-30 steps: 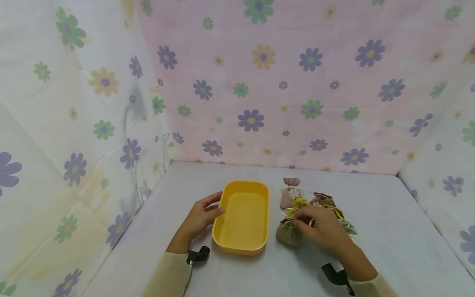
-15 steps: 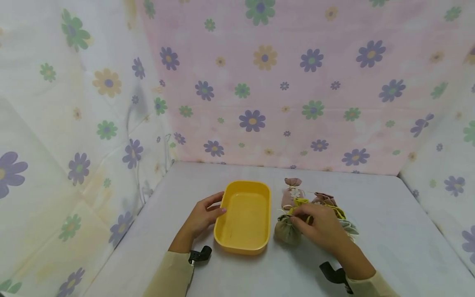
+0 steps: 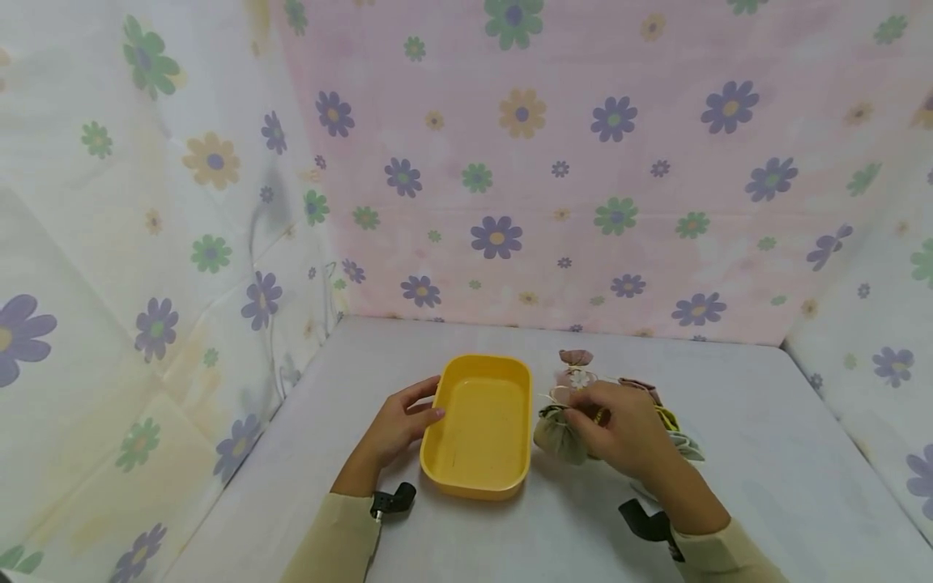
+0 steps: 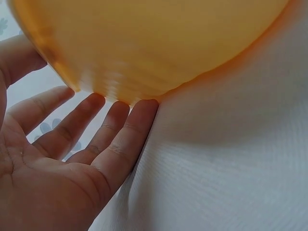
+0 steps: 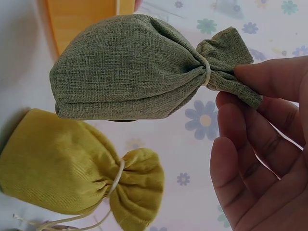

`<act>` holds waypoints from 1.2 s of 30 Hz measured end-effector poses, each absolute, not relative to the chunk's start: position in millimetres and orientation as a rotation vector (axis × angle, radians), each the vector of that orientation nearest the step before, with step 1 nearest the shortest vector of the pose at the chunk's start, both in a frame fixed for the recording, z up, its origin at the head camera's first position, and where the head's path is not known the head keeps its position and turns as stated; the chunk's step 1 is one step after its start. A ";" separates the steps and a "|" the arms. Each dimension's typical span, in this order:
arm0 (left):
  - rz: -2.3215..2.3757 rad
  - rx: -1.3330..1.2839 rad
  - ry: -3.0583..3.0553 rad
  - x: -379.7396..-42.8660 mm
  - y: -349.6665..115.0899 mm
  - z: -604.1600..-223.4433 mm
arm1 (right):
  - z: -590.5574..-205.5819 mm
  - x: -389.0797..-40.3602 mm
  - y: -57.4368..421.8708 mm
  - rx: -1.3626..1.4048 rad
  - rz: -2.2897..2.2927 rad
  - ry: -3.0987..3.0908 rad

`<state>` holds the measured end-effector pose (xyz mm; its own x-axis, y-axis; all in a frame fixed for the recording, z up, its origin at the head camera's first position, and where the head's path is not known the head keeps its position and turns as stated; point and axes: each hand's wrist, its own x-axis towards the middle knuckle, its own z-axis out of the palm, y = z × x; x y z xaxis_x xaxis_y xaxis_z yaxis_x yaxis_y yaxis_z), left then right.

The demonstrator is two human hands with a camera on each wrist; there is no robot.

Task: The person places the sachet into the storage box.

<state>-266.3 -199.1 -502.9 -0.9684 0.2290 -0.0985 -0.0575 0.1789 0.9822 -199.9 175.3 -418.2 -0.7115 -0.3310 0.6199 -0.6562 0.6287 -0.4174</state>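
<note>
My right hand (image 3: pixel 630 425) pinches the gathered neck of a grey-green drawstring pouch (image 5: pixel 130 67) between thumb and fingers. The pouch's full body points left, toward a yellow tray (image 3: pixel 477 437). In the right wrist view a mustard yellow pouch (image 5: pixel 57 163) with a pale cord lies just below the held one. My left hand (image 3: pixel 394 429) holds the tray by its left side. Its thumb lies over the rim, while the fingertips (image 4: pixel 142 108) press against the outer wall in the left wrist view. Nothing lies inside the tray.
Behind the right hand lie more pouches, partly hidden: a pink pouch (image 3: pixel 576 378) with a white flower, a brownish pink pouch (image 3: pixel 645 389) and a pale green pouch (image 3: pixel 685 445). Flowered cloth (image 3: pixel 539 194) walls in the white table (image 3: pixel 394 344) at back and sides.
My right hand has carried the grey-green pouch a little left and away from the other pouches, closer to the tray. The left hand has kept its hold on the tray.
</note>
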 end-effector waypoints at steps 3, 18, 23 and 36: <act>1.879 0.166 2.222 -266.7 -199.2 -503.6 | -415.2 -202.4 173.6 0.792 0.887 -2.339; 1.879 0.134 2.229 -266.6 -197.7 -504.2 | -395.8 -209.0 161.5 0.790 0.898 -2.344; 1.875 0.120 2.226 -267.5 -197.6 -504.2 | -387.8 -213.3 153.3 0.781 0.897 -2.385; 1.878 0.124 2.223 -266.0 -199.3 -504.2 | -387.7 -229.2 129.4 0.827 0.901 -2.391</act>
